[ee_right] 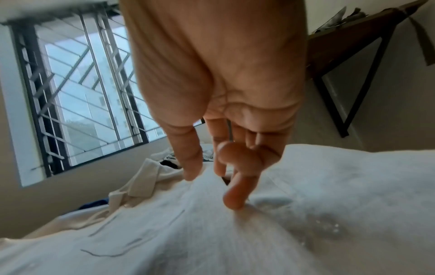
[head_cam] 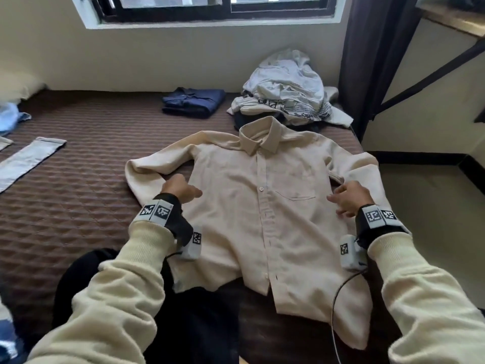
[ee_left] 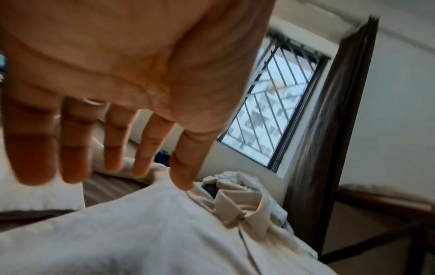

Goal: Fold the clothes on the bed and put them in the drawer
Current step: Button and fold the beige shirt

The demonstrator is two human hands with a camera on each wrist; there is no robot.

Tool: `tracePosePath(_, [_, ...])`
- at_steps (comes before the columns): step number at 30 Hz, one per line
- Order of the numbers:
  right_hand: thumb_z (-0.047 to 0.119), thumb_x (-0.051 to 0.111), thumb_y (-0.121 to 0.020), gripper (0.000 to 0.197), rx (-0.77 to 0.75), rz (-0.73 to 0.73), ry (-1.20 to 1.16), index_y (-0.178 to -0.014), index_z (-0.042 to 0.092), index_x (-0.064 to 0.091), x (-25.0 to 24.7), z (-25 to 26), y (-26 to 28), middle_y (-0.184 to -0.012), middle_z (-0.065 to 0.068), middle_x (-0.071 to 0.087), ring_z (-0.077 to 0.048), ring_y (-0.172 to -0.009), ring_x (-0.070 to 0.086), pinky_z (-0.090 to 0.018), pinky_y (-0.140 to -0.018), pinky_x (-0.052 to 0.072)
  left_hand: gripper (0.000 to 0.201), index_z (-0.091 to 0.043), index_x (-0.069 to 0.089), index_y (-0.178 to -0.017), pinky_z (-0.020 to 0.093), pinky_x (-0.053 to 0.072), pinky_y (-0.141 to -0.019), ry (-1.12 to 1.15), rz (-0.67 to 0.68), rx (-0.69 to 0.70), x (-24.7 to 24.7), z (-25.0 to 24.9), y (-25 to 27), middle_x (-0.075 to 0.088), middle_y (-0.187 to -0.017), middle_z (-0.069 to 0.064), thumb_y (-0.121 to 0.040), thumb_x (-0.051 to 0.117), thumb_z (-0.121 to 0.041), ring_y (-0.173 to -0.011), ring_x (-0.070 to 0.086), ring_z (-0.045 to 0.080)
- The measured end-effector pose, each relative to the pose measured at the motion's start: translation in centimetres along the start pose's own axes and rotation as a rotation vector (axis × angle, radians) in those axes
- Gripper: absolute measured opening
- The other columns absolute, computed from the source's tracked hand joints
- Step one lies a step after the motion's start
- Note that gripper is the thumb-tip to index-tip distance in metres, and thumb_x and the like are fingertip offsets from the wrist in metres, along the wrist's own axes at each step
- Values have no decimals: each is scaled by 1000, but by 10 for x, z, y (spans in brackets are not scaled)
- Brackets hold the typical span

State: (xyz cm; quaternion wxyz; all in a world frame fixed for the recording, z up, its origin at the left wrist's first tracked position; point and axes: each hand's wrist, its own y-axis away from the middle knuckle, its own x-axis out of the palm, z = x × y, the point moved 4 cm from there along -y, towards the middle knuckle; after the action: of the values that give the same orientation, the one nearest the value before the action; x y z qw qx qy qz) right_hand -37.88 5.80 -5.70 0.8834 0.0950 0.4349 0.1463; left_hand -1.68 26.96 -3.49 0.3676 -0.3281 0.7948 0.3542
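Note:
A cream button-up shirt [head_cam: 262,206] lies face up and spread flat on the brown quilted bed [head_cam: 65,206], collar toward the window. My left hand [head_cam: 181,189] hovers with straight, spread fingers [ee_left: 113,141] over the shirt's left side near the armpit, thumb tip touching the cloth [ee_left: 141,223]. At the shirt's right side, by the chest pocket [head_cam: 295,193], my right hand [head_cam: 349,197] has its fingers pointing down, fingertips [ee_right: 233,197] touching the fabric [ee_right: 235,241]. Neither hand grips anything.
A folded navy garment [head_cam: 194,102] sits at the back of the bed. Beside it is a pile of unfolded white and patterned clothes [head_cam: 286,93]. Pale cloth strips [head_cam: 26,160] lie at the left. The bed's right edge drops to the floor; a dark curtain [head_cam: 375,61] hangs there.

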Motion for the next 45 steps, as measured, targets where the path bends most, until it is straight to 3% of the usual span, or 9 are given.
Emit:
tracePosePath(7, [18, 69, -84, 25, 94, -47, -123, -101, 0, 64, 9, 9, -43, -89, -20, 69, -27, -57, 65, -24, -46, 43, 49, 0, 48, -119, 35, 55, -54, 187, 113, -170, 22, -14, -54, 65, -101, 20, -87, 71, -28, -57, 65, 29])
tracePosePath(14, [13, 74, -81, 27, 232, 119, -352, -100, 2, 58, 39, 24, -81, -70, -11, 53, -16, -44, 40, -15, -31, 26, 69, -1, 58, -113, 43, 59, -77, 197, -2, -189, 54, -16, -102, 63, -108, 15, -63, 74, -45, -90, 67, 34])
tracePosePath(18, [10, 68, -87, 31, 440, 241, -626, -65, 11, 46, 37, 32, -92, -45, -1, 31, -8, -27, 20, -11, -31, 17, 78, 2, 60, -108, 50, 56, -83, 588, -41, -275, 54, -18, -126, 67, -95, 13, -53, 82, -48, -85, 68, 32])
tracePosePath(21, [15, 61, -94, 30, 502, 239, -861, -69, 13, 43, 17, 46, -104, -59, 0, 30, -6, -32, 23, -11, -26, 14, 64, -4, 61, -116, 47, 55, -85, 850, -102, -296, 37, -32, -139, 66, -103, 12, -67, 82, -39, -88, 65, 29])
tracePosePath(28, [-7, 45, -96, 28, 45, -89, -1245, -72, 8, 46, -56, 111, -155, -58, -6, 47, -4, -32, 46, -12, -31, 27, 15, -15, 56, -80, 25, 42, -53, 1100, -169, 140, -40, -104, -173, 58, -75, 4, -94, 59, -21, -66, 53, 18])
tracePosePath(34, [-9, 48, -94, 24, -40, -15, -819, -102, 13, 45, -30, 102, -161, -75, -8, 49, -6, -36, 55, -13, -32, 33, 59, -13, 44, -138, 22, 39, -48, 619, 42, 139, -27, -87, -172, 63, -98, 11, -84, 69, -15, -67, 55, 18])
tracePosePath(37, [4, 66, -85, 12, 19, -48, -438, -94, 11, 60, -8, 52, -155, -79, -11, 62, -10, -45, 58, -21, -43, 47, 21, -1, 65, -101, 31, 45, -65, 334, 36, 56, 7, -53, -153, 67, -95, 18, -92, 63, -20, -82, 58, 28])
tracePosePath(41, [20, 76, -69, 19, 114, -67, -276, -66, 7, 63, 17, -6, -123, -64, -13, 58, -28, -65, 56, -38, -63, 47, 49, 3, 67, -104, 37, 52, -79, 406, 118, -110, 52, -11, -121, 70, -104, 16, -76, 79, -36, -91, 66, 31])
tracePosePath(45, [36, 77, -75, 43, 145, -33, -35, -100, 3, 68, 30, -28, -79, -104, -16, 67, -36, -105, 61, -36, -85, 45, 75, -3, 64, -106, 35, 52, -84, 201, 93, -137, 61, -3, -80, 67, -106, 8, -57, 83, -57, -98, 63, 30])
